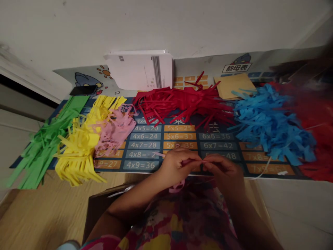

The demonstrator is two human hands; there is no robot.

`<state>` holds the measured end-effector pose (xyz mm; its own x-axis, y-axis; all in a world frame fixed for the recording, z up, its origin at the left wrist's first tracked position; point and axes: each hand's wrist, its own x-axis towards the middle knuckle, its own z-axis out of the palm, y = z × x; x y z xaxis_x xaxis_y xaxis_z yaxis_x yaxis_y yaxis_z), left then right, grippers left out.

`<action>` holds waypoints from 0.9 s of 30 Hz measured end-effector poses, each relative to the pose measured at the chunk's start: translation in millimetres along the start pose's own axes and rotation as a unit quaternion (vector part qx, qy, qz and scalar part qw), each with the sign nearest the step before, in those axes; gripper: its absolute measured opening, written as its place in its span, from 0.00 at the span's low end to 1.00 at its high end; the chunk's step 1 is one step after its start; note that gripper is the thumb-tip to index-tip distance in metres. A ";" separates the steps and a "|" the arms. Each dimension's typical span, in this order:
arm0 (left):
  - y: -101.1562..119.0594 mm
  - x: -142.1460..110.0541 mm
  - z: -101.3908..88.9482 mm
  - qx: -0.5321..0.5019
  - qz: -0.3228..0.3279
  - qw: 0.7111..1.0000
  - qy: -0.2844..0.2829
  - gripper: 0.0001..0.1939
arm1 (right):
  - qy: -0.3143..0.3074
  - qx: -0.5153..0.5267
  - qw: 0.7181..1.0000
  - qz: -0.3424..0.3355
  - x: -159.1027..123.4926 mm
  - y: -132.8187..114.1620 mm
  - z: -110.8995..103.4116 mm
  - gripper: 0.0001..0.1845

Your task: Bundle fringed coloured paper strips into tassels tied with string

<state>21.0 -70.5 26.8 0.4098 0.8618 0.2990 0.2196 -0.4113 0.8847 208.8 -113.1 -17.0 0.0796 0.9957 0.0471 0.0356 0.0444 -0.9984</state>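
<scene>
My left hand point(175, 163) is closed in a pinch over the near edge of the mat. It holds a pink paper strip point(177, 187); one loop hangs below the palm and an end sticks out past the knuckles. Fingertip to fingertip with it, my right hand point(227, 172) pinches what looks like the same strip's end, mostly hidden by the fingers. Left of my hands lies a bundle of pink paper fringe point(116, 128). Behind them stretches a red paper fringe point(182, 104).
Yellow fringe point(80, 146) and green fringe point(49, 139) lie at the left, blue fringe point(270, 121) at the right beside more red material point(317, 121). A phone point(83, 90), a white box point(140, 71) and tan paper point(234, 86) stand along the wall. A printed times-table mat point(144, 145) covers the tabletop.
</scene>
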 end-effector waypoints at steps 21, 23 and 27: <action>-6.6 0.5 -3.4 0.074 0.117 0.990 0.007 0.05 | 0.022 -0.082 0.994 -0.072 0.2 -7.8 1.1 0.04; -8.3 -0.4 -1.6 0.086 0.161 0.983 0.019 0.05 | 0.023 -0.098 0.991 -0.084 -0.5 -10.1 2.6 0.04; -9.8 -1.5 0.4 0.120 0.188 0.974 0.038 0.05 | 0.027 -0.123 0.986 -0.107 -2.1 -14.1 4.2 0.05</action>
<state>18.6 -67.8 17.6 0.4370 0.6520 0.6196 0.2707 -0.7523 0.6007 204.0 -115.5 -3.1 0.0974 0.9593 0.2650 0.2981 0.2259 -0.9274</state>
